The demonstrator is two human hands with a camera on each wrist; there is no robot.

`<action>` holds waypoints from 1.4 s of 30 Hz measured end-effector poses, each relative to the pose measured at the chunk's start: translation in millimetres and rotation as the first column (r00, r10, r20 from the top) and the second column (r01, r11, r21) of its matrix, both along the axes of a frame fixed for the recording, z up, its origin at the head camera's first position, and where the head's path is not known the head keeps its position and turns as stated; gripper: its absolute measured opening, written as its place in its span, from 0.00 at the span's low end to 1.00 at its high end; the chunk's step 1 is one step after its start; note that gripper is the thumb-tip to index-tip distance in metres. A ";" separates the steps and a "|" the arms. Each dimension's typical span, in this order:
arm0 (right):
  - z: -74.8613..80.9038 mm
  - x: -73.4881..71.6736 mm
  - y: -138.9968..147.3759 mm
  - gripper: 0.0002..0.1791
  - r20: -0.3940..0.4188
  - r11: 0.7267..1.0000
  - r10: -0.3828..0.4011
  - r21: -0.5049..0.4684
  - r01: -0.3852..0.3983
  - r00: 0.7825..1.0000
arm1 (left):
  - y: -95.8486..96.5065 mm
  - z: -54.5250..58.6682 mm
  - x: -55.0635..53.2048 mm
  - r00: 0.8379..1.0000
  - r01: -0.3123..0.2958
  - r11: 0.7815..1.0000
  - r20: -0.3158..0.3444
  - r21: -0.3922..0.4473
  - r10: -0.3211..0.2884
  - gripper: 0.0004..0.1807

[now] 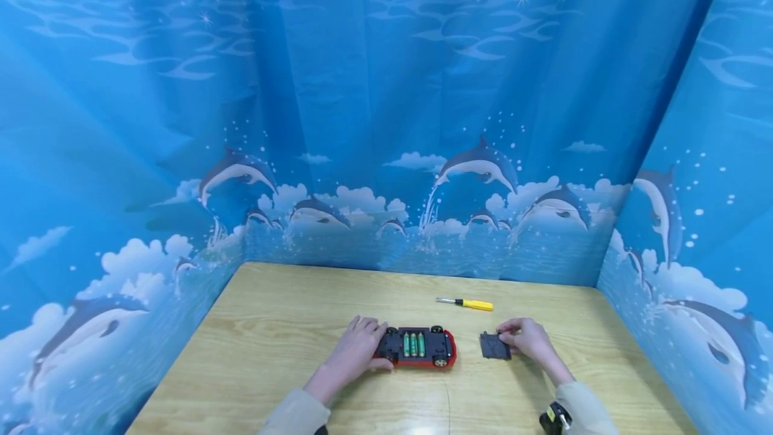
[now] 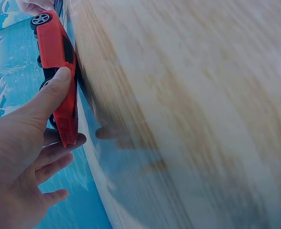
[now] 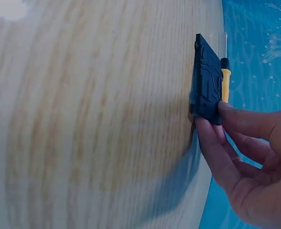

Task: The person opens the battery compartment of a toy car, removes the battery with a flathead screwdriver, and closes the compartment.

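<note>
A red toy car (image 1: 443, 354) lies upside down on the table, its black underside up and several green batteries (image 1: 414, 345) showing in the uncovered battery compartment. My left hand (image 1: 356, 346) grips the car's left end, thumb (image 2: 54, 93) along the near side and fingers around the end. To the right, my right hand (image 1: 528, 339) pinches a black battery cover (image 1: 494, 348) at its right edge between thumb and fingers. In the right wrist view the cover (image 3: 208, 81) shows its ridged face, close over the tabletop.
A screwdriver (image 1: 477, 304) with a yellow handle lies on the wooden table (image 1: 290, 307) behind the car and the cover. Blue dolphin-print curtains (image 1: 362, 119) enclose the back and both sides of the table.
</note>
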State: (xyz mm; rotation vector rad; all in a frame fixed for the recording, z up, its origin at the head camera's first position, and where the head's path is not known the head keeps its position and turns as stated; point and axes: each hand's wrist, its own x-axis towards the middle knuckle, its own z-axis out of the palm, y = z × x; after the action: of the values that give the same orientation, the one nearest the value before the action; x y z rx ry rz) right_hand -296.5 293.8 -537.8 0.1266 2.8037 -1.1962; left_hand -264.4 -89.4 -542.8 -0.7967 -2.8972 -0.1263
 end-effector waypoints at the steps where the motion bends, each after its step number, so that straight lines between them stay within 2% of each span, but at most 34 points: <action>1: -0.4 -0.3 0.5 0.10 0.001 1.000 -0.004 0.000 0.004 1.000 | 0.0 0.0 -0.2 1.000 -0.001 1.000 -0.001 -0.001 0.001 0.48; 4: -1.7 -1.1 1.9 0.10 0.010 1.000 -0.005 0.003 0.005 1.000 | 0.0 -0.4 -0.9 1.000 0.001 1.000 -0.012 0.000 -0.001 0.48; 9: -1.7 -2.7 2.8 0.09 0.009 0.998 0.015 0.063 -0.016 1.000 | 0.0 -0.2 -0.5 1.000 0.006 1.000 -0.028 -0.002 -0.006 0.48; 15: 3.0 -4.9 -2.3 0.09 -0.129 0.983 0.077 0.173 -0.054 0.989 | 0.1 0.6 -0.7 1.000 0.001 1.000 -0.020 -0.005 -0.001 0.48; 18: 5.2 -5.5 -8.9 0.08 -0.182 0.985 0.099 0.160 -0.070 0.978 | 0.3 1.2 -0.8 1.000 0.001 1.000 -0.009 -0.007 -0.001 0.48; 26: 14.3 -3.3 -39.3 0.07 -0.225 0.985 0.150 0.122 -0.125 0.963 | 0.3 0.3 -0.6 1.000 0.001 1.000 -0.014 0.007 -0.001 0.48; 29: 14.2 -3.7 -48.0 0.08 -0.258 0.977 0.204 0.108 -0.182 0.944 | 0.5 -1.1 -1.0 1.000 0.000 1.000 -0.016 0.004 0.000 0.48; 35: 12.3 -1.6 -62.8 0.11 -0.323 0.943 0.331 0.105 -0.315 0.887 | 0.6 -1.4 -0.8 1.000 -0.002 1.000 -0.022 -0.004 0.001 0.48; 39: 10.5 4.9 -73.2 0.14 -0.344 0.912 0.409 0.185 -0.366 0.845 | 0.6 -0.4 0.5 1.000 0.000 1.000 -0.018 -0.007 0.000 0.47; 42: 10.4 11.1 -80.4 0.19 -0.325 0.882 0.467 0.245 -0.403 0.822 | 0.9 0.3 0.8 1.000 0.000 1.000 -0.005 -0.010 0.000 0.47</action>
State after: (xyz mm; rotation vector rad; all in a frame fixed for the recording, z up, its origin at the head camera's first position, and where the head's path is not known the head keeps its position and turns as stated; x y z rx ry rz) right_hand -285.4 213.4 -527.5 -0.7822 2.9898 -0.9516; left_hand -263.6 -88.5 -542.4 -0.7978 -2.8951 -0.1092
